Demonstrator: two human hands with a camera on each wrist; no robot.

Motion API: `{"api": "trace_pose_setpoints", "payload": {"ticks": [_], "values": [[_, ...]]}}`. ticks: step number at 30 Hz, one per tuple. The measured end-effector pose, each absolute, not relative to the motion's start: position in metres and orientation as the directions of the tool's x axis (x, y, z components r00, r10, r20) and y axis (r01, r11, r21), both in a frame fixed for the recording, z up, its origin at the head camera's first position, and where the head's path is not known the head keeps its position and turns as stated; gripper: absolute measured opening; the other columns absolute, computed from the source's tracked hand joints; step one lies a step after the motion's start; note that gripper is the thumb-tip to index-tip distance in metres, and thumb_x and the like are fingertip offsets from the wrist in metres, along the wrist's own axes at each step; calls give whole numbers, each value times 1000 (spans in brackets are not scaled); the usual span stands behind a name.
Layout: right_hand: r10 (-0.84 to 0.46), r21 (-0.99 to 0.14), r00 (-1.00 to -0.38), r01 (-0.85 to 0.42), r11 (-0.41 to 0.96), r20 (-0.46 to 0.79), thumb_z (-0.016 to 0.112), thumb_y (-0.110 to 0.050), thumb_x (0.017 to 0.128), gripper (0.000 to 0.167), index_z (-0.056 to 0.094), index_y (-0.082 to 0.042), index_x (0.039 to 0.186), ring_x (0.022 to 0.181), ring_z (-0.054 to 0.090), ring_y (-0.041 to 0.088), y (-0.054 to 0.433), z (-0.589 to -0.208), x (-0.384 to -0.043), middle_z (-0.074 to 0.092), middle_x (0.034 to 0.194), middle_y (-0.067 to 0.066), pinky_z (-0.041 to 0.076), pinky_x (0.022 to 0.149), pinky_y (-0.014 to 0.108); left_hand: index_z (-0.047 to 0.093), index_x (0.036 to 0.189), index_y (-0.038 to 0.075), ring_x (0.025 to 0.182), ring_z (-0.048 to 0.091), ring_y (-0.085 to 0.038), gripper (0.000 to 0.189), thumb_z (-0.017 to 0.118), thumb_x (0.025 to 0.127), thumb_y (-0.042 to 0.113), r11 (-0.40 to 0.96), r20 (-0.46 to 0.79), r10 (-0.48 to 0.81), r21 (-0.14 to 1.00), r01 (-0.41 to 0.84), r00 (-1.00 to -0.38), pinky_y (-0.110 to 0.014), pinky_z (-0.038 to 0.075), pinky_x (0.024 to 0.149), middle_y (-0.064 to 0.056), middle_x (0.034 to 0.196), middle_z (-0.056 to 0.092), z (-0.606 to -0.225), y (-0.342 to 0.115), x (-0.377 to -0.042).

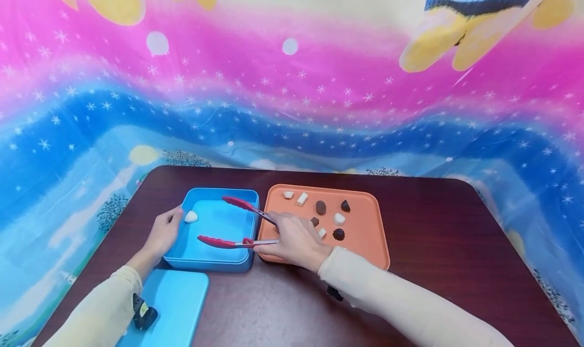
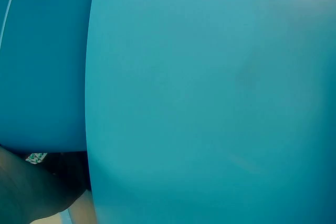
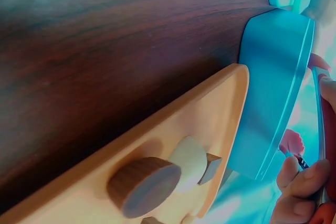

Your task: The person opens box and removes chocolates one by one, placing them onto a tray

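My right hand [image 1: 298, 240] grips a pair of metal tongs [image 1: 262, 215] with red tips. The tongs' arms are spread apart over a blue box [image 1: 253, 255], with nothing between the tips. Inside the box, a small white chocolate piece [image 1: 190, 216] lies near the left wall. At that wall my left hand [image 1: 164, 230] holds the box's rim, thumb at the edge. In the right wrist view, fingers [image 3: 302, 182] curl round the tongs, with one red tip [image 3: 292, 142] showing beyond. The left wrist view shows only part of my left hand [image 2: 37, 192] beside the box wall [image 2: 47, 66].
An orange tray [image 1: 365, 250] stands right of the box, bearing several brown and white chocolates, among them a dark fluted one [image 1: 338, 234]. The blue lid [image 1: 182, 301] lies on the dark wooden table [image 1: 433, 235] in front, under my left forearm. A printed cloth [image 1: 292, 103] hangs behind.
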State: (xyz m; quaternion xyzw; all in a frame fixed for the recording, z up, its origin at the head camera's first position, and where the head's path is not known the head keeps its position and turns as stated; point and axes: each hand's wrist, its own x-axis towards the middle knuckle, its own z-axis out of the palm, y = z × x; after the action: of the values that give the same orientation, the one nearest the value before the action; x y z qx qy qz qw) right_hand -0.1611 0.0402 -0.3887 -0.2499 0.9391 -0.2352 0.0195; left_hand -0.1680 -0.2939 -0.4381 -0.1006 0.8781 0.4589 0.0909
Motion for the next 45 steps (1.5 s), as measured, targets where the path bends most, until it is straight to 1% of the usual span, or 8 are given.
{"api": "trace_pose_setpoints", "payload": {"ticks": [4, 12, 19, 26, 33, 36, 41, 45], "values": [[-490, -421, -870, -467, 778, 58, 76, -66, 79, 79, 60, -22, 142, 54, 47, 7, 30, -388, -163, 63, 76, -5, 36, 40, 24, 13, 162, 6, 152, 20, -52, 68, 20, 110, 49, 565, -245, -95, 785, -255, -965, -70, 23, 120, -27, 166, 20, -438, -294, -168], [-495, -361, -869, -469, 806, 25, 75, -65, 81, 78, 57, -24, 144, 57, 50, 7, 9, -387, -169, 55, 69, -8, 39, 40, 24, 14, 161, 4, 152, 21, -52, 67, 20, 111, 47, 567, -249, -106, 780, -264, -963, -68, 25, 120, -28, 165, 21, -437, -292, -169], [-504, -307, -864, -478, 823, -5, 74, -64, 82, 71, 62, -21, 138, 68, 56, 7, -8, -390, -172, 67, 82, -5, 42, 45, 21, 14, 161, 4, 152, 20, -52, 66, 21, 111, 47, 561, -251, -107, 784, -267, -962, -68, 25, 120, -28, 165, 21, -437, -291, -169], [-505, -223, -863, -492, 842, 0, 73, -63, 84, 63, 67, -19, 128, 57, 51, 9, -22, -391, -172, 63, 73, -4, 38, 39, 22, 12, 162, 7, 152, 20, -52, 65, 21, 111, 47, 552, -261, -105, 788, -275, -960, -69, 25, 119, -28, 166, 20, -436, -291, -169], [-508, -126, -861, -508, 852, 28, 70, -63, 87, 50, 69, -18, 109, 57, 55, 9, -36, -387, -172, 61, 67, -3, 41, 39, 22, 13, 161, 5, 152, 19, -51, 65, 20, 111, 46, 548, -265, -110, 788, -281, -958, -68, 23, 120, -28, 166, 20, -437, -291, -170], [-514, -127, -857, -513, 849, 21, 69, -61, 88, 46, 69, -18, 105, 58, 56, 9, -42, -388, -173, 60, 68, -4, 42, 41, 21, 15, 161, 2, 153, 18, -50, 66, 20, 111, 45, 549, -252, -111, 790, -271, -961, -67, 22, 122, -28, 165, 20, -437, -292, -171], [-523, -178, -852, -513, 840, -13, 70, -56, 91, 45, 69, -17, 113, 60, 55, 9, -45, -392, -172, 64, 75, -2, 42, 43, 19, 17, 159, -1, 154, 17, -49, 65, 20, 111, 43, 554, -232, -110, 793, -253, -967, -66, 20, 123, -28, 165, 20, -436, -293, -171], [-534, -166, -845, -527, 833, 1, 69, -55, 92, 47, 69, -17, 121, 61, 57, 10, -44, -399, -174, 67, 78, -1, 41, 41, 19, 17, 159, -2, 153, 18, -50, 66, 20, 111, 44, 556, -227, -111, 792, -250, -967, -66, 21, 122, -28, 165, 20, -436, -294, -171]]}}
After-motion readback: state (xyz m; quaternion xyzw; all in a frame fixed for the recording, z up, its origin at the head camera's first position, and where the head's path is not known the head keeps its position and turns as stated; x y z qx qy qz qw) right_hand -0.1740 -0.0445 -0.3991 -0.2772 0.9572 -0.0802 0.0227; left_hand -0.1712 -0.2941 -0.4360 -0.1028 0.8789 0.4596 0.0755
